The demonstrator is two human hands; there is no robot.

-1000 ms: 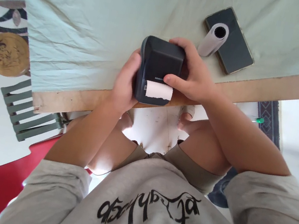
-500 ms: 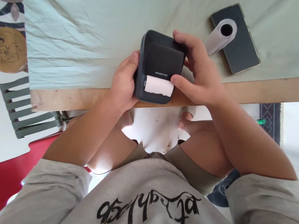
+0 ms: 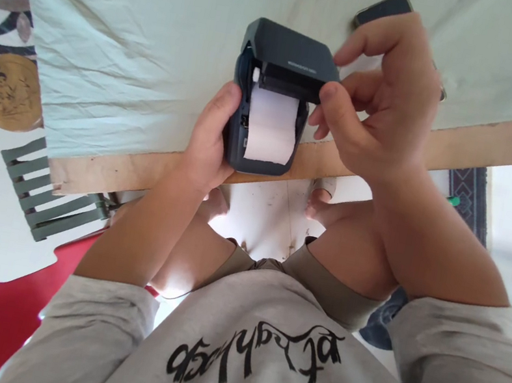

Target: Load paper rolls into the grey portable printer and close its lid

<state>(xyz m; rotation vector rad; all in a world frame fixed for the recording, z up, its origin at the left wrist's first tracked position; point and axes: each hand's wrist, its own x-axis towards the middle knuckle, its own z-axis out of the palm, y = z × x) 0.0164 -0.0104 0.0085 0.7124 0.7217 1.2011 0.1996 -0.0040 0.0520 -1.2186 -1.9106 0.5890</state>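
The small dark printer (image 3: 268, 121) sits at the near edge of the surface (image 3: 493, 141), its lid (image 3: 289, 59) raised over the white paper roll (image 3: 271, 125). The left hand (image 3: 210, 137) keeps a closed grip on the printer's left side. The right hand (image 3: 381, 101) pinches the lid's right corner. A phone (image 3: 382, 6) peeks out beyond the printer, behind the right hand.

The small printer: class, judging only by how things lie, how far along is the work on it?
Done: the printer's lid is up, baring the white paper roll inside. In hand: the left hand grips the printer body; the right hand pinches the lid's edge. Left: the paper roll remains seated and the lid is not shut.
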